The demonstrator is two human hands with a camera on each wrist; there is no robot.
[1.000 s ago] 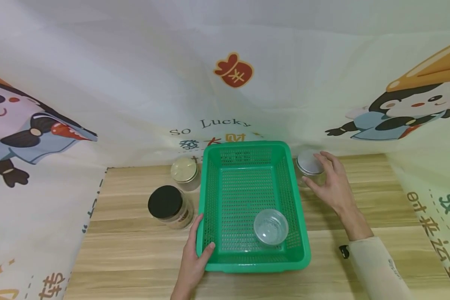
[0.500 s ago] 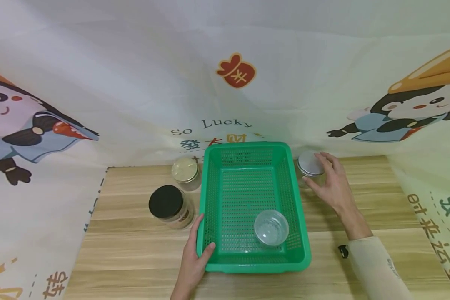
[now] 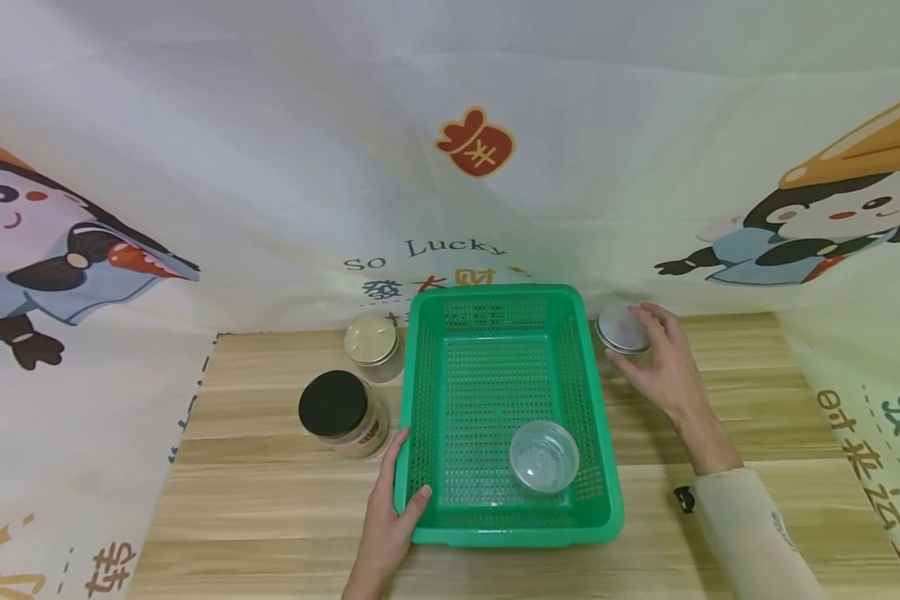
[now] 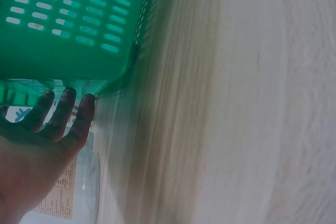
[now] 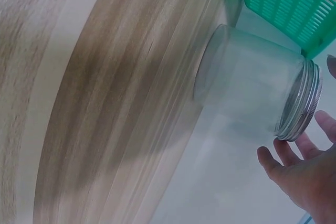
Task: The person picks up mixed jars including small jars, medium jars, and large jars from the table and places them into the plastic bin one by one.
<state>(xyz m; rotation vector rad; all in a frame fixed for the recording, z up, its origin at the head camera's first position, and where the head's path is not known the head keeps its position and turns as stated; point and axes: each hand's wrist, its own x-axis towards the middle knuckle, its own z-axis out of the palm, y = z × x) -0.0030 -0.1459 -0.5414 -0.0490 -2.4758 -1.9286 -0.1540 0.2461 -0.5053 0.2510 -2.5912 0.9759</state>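
In the green basket point(image 3: 506, 536): only the clear tub point(image 3: 544, 456), at four o'clock. Outside: black-lidded jar point(image 3: 335, 405) at nine, gold-lidded jar point(image 3: 372, 342) at ten, silver-lidded jar point(image 3: 620, 327) at two, right hand point(image 3: 667, 368) clasping its lid. Left hand point(image 3: 392, 510) grips the basket.

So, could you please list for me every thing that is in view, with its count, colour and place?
Basket: 1, green, on the table
Tub: 1, clear, inside the basket, near right part
Black-lidded jar: 1, clear body, left of the basket
Gold-lidded jar: 1, clear body, left of the basket, farther back
Silver-lidded jar: 1, clear body, right of the basket
Table: 1, light wood colour, under everything
Printed cloth: sheet count unclear, white, behind and at both sides
Small black object: 1, black, by the sleeve's cuff; identity unclear
Sleeve: 1, pale, right arm
Left hand: 1, bare, gripping the basket's left side
Right hand: 1, bare, at the silver lid
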